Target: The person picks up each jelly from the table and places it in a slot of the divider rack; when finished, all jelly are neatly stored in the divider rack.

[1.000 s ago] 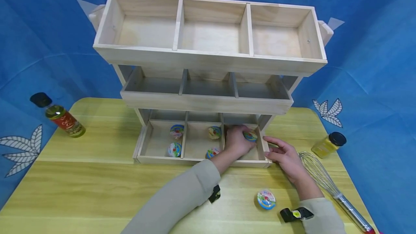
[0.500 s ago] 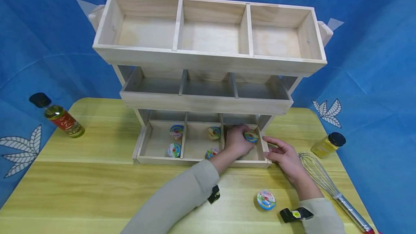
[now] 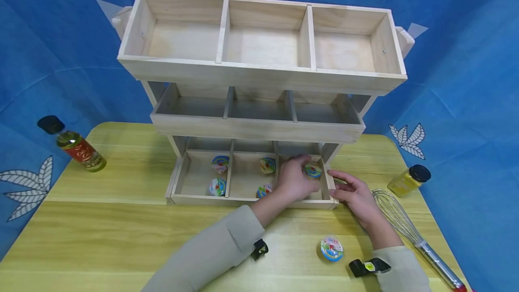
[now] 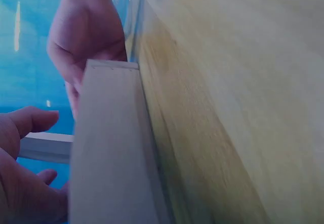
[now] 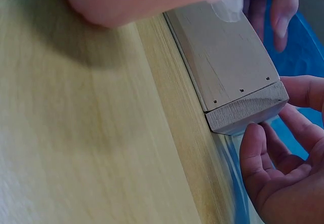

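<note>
A small jelly cup (image 3: pixel 313 169) with a colourful printed lid sits in the right compartment of the bottom tier of a wooden shelf rack (image 3: pixel 251 130). My left hand (image 3: pixel 298 178) lies just left of that cup, inside the same compartment. In the left wrist view the thumb and finger (image 4: pixel 35 120) of this hand stand apart with nothing between them. My right hand (image 3: pixel 358 199) touches the right end of the bottom tier with its fingertips. The right wrist view has its thumb (image 5: pixel 253 143) at the wooden corner, other fingers bent loosely beside it.
Pairs of jelly cups sit in the left and middle compartments; another jelly cup (image 3: pixel 332 249) is on the table (image 3: pixel 121 238). A whisk (image 3: pixel 413 233) and a yellow jar (image 3: pixel 409 180) are at right, an oil bottle (image 3: pixel 77 148) at far left. Upper tiers overhang the bottom one.
My left hand has drawn slightly towards me and left of the cup, with its forearm shifting left. The cup has moved up a little since a second ago. The right hand keeps still.
</note>
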Tool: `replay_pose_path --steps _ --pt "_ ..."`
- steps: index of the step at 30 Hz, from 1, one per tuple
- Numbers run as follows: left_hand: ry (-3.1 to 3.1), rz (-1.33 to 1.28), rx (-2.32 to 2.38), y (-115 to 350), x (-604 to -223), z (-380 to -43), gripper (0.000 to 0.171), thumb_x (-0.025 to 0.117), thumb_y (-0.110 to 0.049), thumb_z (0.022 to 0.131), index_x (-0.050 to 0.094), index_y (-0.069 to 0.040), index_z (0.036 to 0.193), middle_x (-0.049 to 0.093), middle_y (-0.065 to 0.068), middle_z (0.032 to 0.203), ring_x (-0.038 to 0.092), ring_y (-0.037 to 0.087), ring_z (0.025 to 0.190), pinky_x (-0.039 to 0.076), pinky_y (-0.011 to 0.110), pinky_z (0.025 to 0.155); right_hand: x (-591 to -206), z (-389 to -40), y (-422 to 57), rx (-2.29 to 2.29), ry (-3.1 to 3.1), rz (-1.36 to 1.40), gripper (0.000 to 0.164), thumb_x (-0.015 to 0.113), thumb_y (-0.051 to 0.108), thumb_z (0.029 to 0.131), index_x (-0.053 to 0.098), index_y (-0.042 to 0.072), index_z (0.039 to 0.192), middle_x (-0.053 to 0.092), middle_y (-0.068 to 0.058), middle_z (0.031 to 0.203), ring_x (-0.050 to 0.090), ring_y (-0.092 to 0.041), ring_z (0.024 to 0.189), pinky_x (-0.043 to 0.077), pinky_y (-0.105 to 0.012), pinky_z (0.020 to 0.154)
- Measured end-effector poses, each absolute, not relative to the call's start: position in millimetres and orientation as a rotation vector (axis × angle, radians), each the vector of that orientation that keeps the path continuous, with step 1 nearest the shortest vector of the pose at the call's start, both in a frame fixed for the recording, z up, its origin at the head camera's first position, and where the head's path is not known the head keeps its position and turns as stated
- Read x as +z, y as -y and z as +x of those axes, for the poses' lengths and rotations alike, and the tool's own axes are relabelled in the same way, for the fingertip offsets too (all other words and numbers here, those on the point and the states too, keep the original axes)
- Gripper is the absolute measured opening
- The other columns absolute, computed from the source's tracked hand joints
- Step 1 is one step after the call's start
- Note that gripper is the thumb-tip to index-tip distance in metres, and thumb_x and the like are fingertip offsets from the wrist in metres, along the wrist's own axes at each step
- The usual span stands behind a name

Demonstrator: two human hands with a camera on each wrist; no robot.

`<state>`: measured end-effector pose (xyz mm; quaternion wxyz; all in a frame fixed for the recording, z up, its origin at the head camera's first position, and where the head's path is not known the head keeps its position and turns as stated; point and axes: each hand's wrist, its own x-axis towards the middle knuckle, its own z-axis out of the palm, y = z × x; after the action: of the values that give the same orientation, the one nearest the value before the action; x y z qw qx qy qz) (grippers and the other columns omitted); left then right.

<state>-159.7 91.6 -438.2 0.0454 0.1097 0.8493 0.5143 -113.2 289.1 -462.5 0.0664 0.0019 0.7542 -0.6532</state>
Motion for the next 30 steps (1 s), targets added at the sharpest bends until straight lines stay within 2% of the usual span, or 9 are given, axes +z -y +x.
replay_pose_path --steps 2,5,9,13,20,30 --pt "-2.567 0.378 1.583 -86 -433 -153 0.073 0.09 -0.008 0.062 0.064 -0.008 0.13 0.068 0.007 0.105 0.062 0.019 0.084 0.049 0.024 0.066 -463 -113 -289 -1.972 -2.28 0.006 0.053 0.067 -0.003 0.091 0.049 -0.009 0.14 0.052 -0.032 0.129 0.064 -0.016 0.101 0.056 -0.027 0.077" --pt "-2.498 0.446 1.629 -77 -427 -140 0.075 0.091 -0.008 0.065 0.062 -0.008 0.133 0.065 0.008 0.118 0.062 0.024 0.1 0.05 0.022 0.07 -463 -113 -289 -1.979 -2.278 0.007 0.053 0.067 -0.004 0.091 0.049 -0.009 0.14 0.053 -0.032 0.128 0.064 -0.017 0.101 0.056 -0.027 0.077" --pt "-2.381 0.51 1.707 -65 -419 -120 0.074 0.09 -0.006 0.066 0.061 -0.009 0.135 0.062 0.005 0.126 0.062 0.022 0.101 0.053 0.023 0.071 -461 -112 -288 -1.987 -2.269 0.011 0.053 0.068 -0.004 0.09 0.048 -0.01 0.14 0.055 -0.034 0.124 0.065 -0.019 0.102 0.056 -0.028 0.076" --pt "-2.327 0.561 1.733 -58 -416 -101 0.072 0.091 -0.005 0.065 0.063 -0.01 0.131 0.061 -0.001 0.119 0.062 0.017 0.098 0.054 0.021 0.071 -460 -111 -287 -1.977 -2.277 0.018 0.054 0.067 -0.003 0.09 0.048 -0.01 0.14 0.055 -0.035 0.124 0.065 -0.019 0.102 0.056 -0.028 0.077" --pt "-2.206 0.643 1.718 -59 -423 -76 0.059 0.09 -0.005 0.067 0.066 -0.006 0.121 0.061 -0.007 0.109 0.061 0.008 0.093 0.054 0.018 0.071 -463 -112 -288 -1.968 -2.298 0.007 0.052 0.067 -0.003 0.091 0.049 -0.009 0.139 0.054 -0.037 0.124 0.065 -0.018 0.1 0.055 -0.027 0.074" --pt "-2.185 0.641 1.498 -73 -443 -57 0.054 0.093 -0.007 0.063 0.073 -0.008 0.113 0.065 -0.011 0.104 0.059 0.001 0.085 0.048 0.015 0.072 -465 -114 -288 -1.994 -2.282 -0.004 0.052 0.066 -0.006 0.089 0.049 -0.011 0.138 0.054 -0.04 0.123 0.066 -0.018 0.101 0.056 -0.028 0.076"
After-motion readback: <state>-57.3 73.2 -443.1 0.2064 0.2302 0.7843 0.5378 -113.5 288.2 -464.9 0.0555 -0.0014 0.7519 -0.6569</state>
